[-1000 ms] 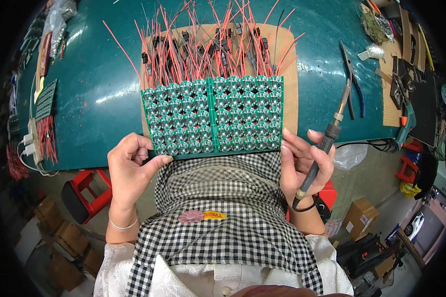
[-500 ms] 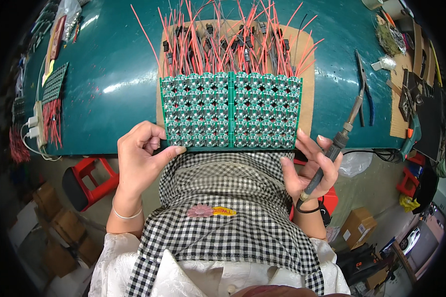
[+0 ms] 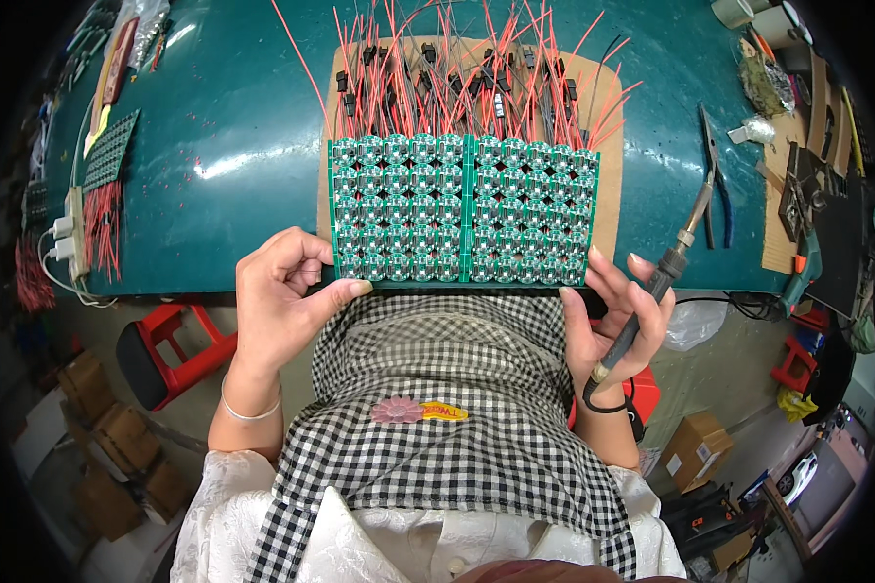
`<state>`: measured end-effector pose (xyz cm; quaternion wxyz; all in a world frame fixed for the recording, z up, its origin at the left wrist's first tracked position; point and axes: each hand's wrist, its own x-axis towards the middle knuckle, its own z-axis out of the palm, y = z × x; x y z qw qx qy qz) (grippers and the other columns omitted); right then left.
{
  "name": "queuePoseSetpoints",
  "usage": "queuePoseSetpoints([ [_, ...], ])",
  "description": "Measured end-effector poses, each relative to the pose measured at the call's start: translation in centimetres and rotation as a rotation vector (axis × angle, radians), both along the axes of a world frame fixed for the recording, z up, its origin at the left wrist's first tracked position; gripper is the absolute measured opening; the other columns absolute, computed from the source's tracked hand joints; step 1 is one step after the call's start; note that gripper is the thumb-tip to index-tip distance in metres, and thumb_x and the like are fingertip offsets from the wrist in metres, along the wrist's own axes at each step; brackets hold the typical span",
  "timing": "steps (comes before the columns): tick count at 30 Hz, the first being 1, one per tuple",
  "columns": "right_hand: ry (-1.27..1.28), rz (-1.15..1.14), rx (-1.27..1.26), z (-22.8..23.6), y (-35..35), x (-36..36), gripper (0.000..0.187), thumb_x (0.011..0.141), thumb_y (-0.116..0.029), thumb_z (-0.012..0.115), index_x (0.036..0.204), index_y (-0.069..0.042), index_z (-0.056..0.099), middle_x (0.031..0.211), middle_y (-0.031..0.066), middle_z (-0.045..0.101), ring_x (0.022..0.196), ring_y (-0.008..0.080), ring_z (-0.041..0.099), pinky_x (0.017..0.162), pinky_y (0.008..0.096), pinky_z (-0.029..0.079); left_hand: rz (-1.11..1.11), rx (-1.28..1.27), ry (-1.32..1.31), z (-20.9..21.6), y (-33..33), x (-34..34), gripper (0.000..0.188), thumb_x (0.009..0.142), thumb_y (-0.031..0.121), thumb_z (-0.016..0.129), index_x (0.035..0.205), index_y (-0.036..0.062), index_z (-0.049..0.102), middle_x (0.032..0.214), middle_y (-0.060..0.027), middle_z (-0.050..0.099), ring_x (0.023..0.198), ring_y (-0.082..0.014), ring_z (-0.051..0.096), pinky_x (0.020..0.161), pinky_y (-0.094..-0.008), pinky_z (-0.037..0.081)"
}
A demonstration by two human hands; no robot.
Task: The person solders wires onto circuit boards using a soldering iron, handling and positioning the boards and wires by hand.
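Note:
A green circuit board panel (image 3: 468, 209) made of many small round boards lies at the table's near edge. Red and black wires (image 3: 437, 87) with small black connectors fan out from its far side. My left hand (image 3: 287, 287) pinches the panel's near left corner between thumb and fingers. In my right hand (image 3: 612, 321) rests a soldering iron (image 3: 659, 282), its tip pointing away toward the pliers. Fingertips of that same hand touch the panel's near right corner.
Under the panel is a brown cardboard sheet (image 3: 608, 146) on the green table (image 3: 214, 107). Pliers (image 3: 716, 185) lie to the right. A second wired board panel (image 3: 112, 154) and a power strip (image 3: 76, 233) are at left. A red stool (image 3: 180, 350) stands below the edge.
The panel has shifted slightly right and away from me, its wires moving along. Both hands keep their places at its corners, and the soldering iron has moved slightly.

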<state>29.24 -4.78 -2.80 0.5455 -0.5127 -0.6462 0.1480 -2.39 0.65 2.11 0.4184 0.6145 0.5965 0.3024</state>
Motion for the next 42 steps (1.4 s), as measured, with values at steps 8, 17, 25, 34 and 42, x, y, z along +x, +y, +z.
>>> queuePoseSetpoints([
  [8,-0.092,-0.020,-0.006,0.6,-0.1,0.0,0.072,0.078,0.005,0.082,0.136,-0.007,0.040,0.133,0.0219,0.044,0.112,0.0353,0.068,0.086,0.0349,0.065,-0.036,0.037,-0.083,-0.4,-0.1,-0.4,0.037,0.069,0.010,0.094,0.084,0.0010,0.062,0.081,0.0072,0.047,0.066,-0.0012,0.032,0.054,-0.0191,0.024],
  [17,-0.156,-0.026,0.005,0.7,-0.1,-0.4,0.073,0.078,0.001,0.084,0.137,-0.012,0.041,0.132,0.0228,0.049,0.113,0.0327,0.067,0.087,0.0349,0.064,-0.046,0.071,-0.122,-0.5,-0.3,-0.5,0.039,0.065,0.012,0.096,0.082,-0.0003,0.063,0.078,0.0050,0.044,0.068,-0.0044,0.033,0.055,-0.0214,0.027],
  [25,-0.187,-0.036,0.031,0.7,-0.2,-0.7,0.067,0.081,0.000,0.083,0.134,-0.010,0.044,0.131,0.0194,0.047,0.114,0.0355,0.067,0.088,0.0372,0.063,-0.092,0.140,-0.127,-0.5,-0.2,-0.7,0.034,0.067,0.008,0.095,0.083,-0.0005,0.067,0.072,0.0037,0.046,0.063,-0.0049,0.037,0.053,-0.0223,0.031],
  [34,-0.114,-0.058,0.077,1.3,0.8,-0.7,0.064,0.081,0.006,0.079,0.134,-0.007,0.044,0.132,0.0201,0.046,0.111,0.0352,0.068,0.090,0.0388,0.064,-0.036,0.188,-0.205,-0.7,-0.8,-0.2,0.029,0.069,0.006,0.093,0.080,-0.0007,0.067,0.069,0.0047,0.045,0.061,-0.0030,0.034,0.050,-0.0217,0.026],
  [42,-0.069,-0.098,0.101,2.3,1.9,-0.1,0.067,0.082,0.009,0.077,0.136,-0.006,0.041,0.135,0.0221,0.044,0.106,0.0373,0.070,0.089,0.0401,0.065,0.011,0.186,-0.315,-0.5,-0.9,0.6,0.028,0.071,0.006,0.092,0.080,-0.0016,0.067,0.070,0.0046,0.046,0.060,-0.0029,0.033,0.051,-0.0220,0.025],
])
